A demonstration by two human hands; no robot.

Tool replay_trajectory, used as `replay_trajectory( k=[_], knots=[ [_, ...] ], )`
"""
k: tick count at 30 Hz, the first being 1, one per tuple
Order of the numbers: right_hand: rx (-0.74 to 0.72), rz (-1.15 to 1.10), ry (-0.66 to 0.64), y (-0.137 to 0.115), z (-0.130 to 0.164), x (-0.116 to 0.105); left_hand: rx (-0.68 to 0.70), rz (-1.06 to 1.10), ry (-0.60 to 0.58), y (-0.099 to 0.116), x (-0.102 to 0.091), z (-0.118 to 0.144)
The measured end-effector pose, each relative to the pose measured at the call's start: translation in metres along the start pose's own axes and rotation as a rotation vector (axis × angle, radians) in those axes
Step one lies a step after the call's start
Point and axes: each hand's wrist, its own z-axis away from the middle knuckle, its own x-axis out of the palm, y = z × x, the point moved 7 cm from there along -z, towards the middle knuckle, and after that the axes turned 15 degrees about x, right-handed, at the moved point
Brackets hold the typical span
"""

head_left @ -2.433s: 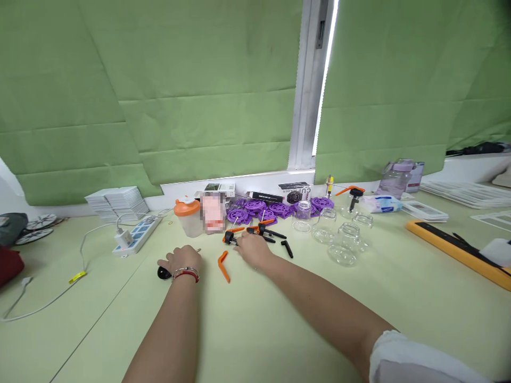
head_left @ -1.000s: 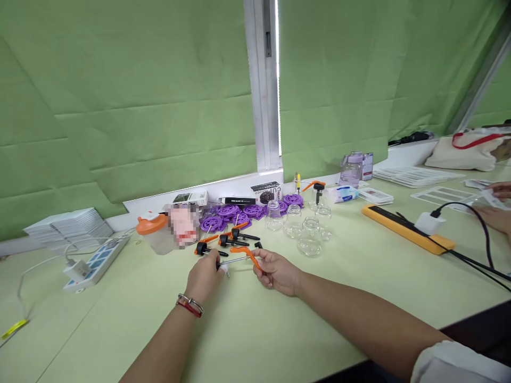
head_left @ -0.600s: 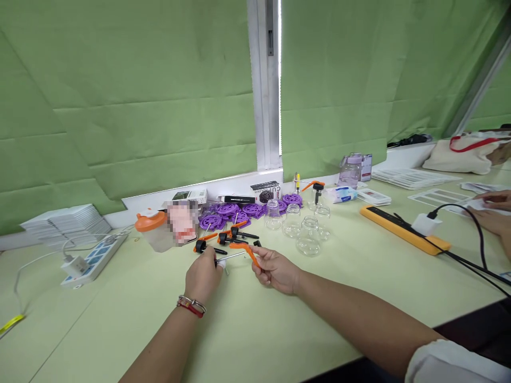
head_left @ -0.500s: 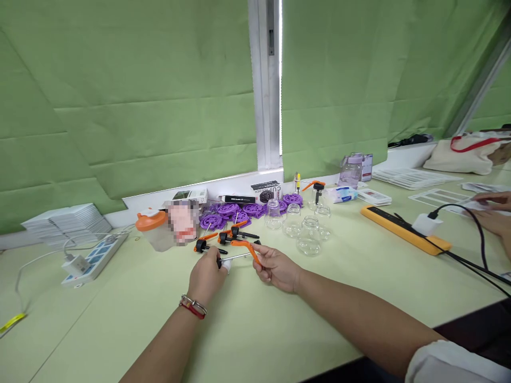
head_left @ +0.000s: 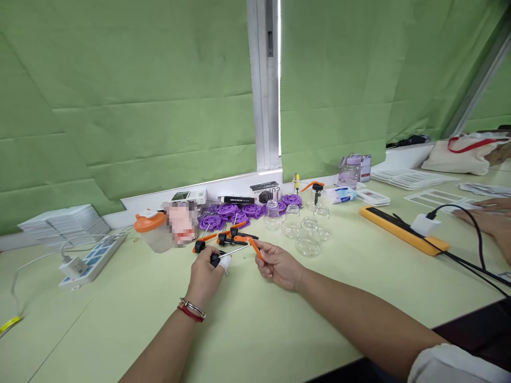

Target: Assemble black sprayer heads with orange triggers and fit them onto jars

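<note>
Orange lever [head_left: 254,244] with metal rod [head_left: 235,250]: pinched at frame centre by right hand [head_left: 278,264]; left hand [head_left: 205,274] clamped on black cap [head_left: 215,260], above tabletop [head_left: 259,319].

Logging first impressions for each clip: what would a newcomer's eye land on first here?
Mid-table, the left hand and right hand hold between them a thin metal rod with a black cap at the left end and an orange lever at the right. Just behind lie purple discs and a cluster of clear glass jars. Green blinds fill the whole background.
</note>
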Motion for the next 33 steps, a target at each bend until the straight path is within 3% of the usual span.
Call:
replay_trajectory(
  k=[4, 10, 18, 27, 33],
  knots=[
    [0.066, 0.062, 0.004, 0.010, -0.003, 0.004, 0.068, 0.112, 0.006, 0.008, 0.005, 0.002],
    [0.085, 0.080, -0.005, 0.015, -0.002, 0.007, 0.199, 0.410, -0.111, 0.035, 0.020, 0.010],
    [0.115, 0.118, -0.042, 0.014, 0.003, 0.008, 0.088, 0.634, -0.207, 0.035, 0.025, 0.012],
    [0.109, 0.164, 0.000, 0.015, 0.001, 0.004, 0.054, 0.655, -0.294, 0.033, 0.029, 0.015],
    [0.181, 0.264, 0.032, 0.019, 0.003, 0.006, 0.046, 0.743, -0.334, 0.035, 0.033, 0.018]
  ],
)
